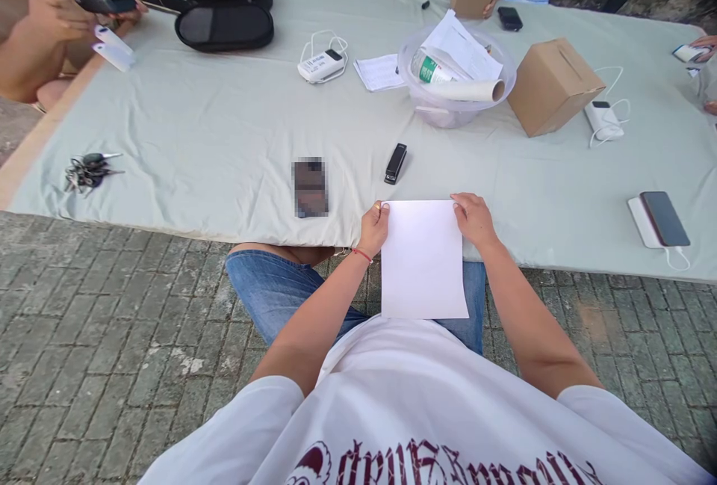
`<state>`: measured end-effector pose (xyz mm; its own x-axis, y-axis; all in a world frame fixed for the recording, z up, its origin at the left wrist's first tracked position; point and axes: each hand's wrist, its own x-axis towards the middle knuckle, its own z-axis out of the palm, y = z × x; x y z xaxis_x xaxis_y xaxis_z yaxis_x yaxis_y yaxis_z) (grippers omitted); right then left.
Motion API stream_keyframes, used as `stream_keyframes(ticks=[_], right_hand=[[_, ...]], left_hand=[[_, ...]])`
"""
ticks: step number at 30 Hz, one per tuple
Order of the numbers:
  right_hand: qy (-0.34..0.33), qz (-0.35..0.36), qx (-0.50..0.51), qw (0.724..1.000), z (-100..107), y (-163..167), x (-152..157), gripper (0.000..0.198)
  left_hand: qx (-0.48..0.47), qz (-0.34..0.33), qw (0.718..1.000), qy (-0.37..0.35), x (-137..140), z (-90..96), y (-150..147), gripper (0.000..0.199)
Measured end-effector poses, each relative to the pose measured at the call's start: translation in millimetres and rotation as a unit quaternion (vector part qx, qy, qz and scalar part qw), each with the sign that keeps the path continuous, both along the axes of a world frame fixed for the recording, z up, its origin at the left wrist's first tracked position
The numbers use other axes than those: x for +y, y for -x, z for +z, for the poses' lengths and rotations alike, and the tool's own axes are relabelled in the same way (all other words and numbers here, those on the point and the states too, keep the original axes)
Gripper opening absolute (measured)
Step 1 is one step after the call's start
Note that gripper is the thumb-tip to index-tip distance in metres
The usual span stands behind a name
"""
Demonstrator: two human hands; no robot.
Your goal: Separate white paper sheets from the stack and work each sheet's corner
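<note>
A blank white sheet of paper (424, 261) spans the gap between my hands, its near end reaching over my lap. My left hand (374, 229) grips the sheet's far left corner, thumb on top. At the far right corner my right hand (473, 217) pinches the same sheet, thumb over the edge and fingers partly beneath. Whether it is one sheet or a thin stack, I cannot tell. Just beyond the paper a black stapler (395, 164) lies on the cloth-covered table (240, 141). A dark, pixelated rectangular object (310, 187) lies to its left.
A translucent tub (442, 113) holds papers, a bottle and a roll. Beside it stands a cardboard box (552, 89). Keys (92, 171), an open black case (224, 25), a power bank (322, 65) and a phone (665, 218) lie around. Other people's hands (59, 14) are at the table's edges.
</note>
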<state>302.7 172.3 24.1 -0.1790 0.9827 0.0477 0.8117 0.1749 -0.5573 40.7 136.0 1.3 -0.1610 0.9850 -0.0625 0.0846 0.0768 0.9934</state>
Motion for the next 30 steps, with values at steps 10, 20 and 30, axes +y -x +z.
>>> stream_keyframes(ticks=[10,20,30], right_hand=[[0.102,-0.072,0.202,0.971,1.6,-6.3,4.3,0.024],[0.121,-0.065,0.221,0.966,4.8,-16.1,6.2,0.029],[0.0,0.046,0.021,0.999,12.5,-14.0,0.1,0.038]], left_hand=[[0.033,0.003,0.999,-0.005,2.1,-2.4,0.4,0.04],[0.066,-0.017,0.998,0.0,2.7,-2.8,1.4,0.037],[0.068,-0.011,0.998,-0.004,2.5,-4.0,1.2,0.037]])
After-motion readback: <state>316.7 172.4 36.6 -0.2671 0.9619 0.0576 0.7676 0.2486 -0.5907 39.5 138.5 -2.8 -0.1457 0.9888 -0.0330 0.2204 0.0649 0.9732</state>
